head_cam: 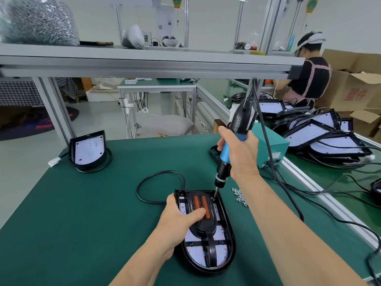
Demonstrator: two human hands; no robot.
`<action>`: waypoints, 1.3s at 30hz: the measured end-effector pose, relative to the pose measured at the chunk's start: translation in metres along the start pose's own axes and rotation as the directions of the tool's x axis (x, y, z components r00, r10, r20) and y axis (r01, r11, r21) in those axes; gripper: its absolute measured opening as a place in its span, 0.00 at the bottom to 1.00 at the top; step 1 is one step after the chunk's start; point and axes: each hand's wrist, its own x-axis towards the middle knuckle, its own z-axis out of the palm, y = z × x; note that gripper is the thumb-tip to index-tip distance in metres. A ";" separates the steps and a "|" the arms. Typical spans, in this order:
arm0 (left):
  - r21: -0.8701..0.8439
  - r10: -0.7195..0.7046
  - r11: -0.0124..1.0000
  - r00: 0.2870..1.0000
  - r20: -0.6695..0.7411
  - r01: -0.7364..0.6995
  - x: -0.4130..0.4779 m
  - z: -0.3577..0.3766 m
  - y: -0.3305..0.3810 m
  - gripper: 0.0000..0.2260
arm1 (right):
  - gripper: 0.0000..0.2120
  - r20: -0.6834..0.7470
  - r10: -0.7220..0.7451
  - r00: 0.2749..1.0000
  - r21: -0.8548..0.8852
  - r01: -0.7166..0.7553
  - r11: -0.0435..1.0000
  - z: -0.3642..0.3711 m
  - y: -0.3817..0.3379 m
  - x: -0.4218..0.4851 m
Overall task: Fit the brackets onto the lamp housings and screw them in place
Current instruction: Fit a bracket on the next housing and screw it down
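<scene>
Pinching bracket (206, 225) down onto lamp housing (232, 241) with left hand (181, 220), thumb on top; gripping electric screwdriver (232, 141) barrel in right hand (242, 154). Judging both parts rigid, light, slide-prone.

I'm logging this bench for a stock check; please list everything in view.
lamp housing: one, black, mat centre, under the hands
bracket: one, black with orange strips, lying in that housing
electric screwdriver: one, blue and black, bit at the bracket's far corner
screws: small pile, silver, right of the housing
second housing: one, black, mat's far left
power box: one, teal, mat's right edge
stacked housings: several, black, neighbouring bench
cardboard boxes: several, brown, far right
other person: one, far right
left hand: holds the housing, thumb on bracket
right hand: grips the screwdriver
</scene>
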 end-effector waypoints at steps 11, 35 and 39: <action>0.018 -0.013 1.000 1.000 -0.007 0.013 0.002 0.000 0.000 0.22 | 0.11 0.117 -0.007 0.993 -0.082 0.016 0.996 0.005 0.013 -0.001; 0.101 -0.124 0.987 0.991 -0.052 0.129 -0.006 0.001 0.018 0.31 | 0.09 -0.167 0.026 0.986 0.282 0.023 0.959 -0.065 -0.049 0.011; 0.505 -0.009 0.860 0.992 -0.129 0.074 -0.012 0.004 0.032 0.47 | 0.08 -0.298 0.203 0.933 0.409 -0.067 0.910 -0.115 -0.024 0.008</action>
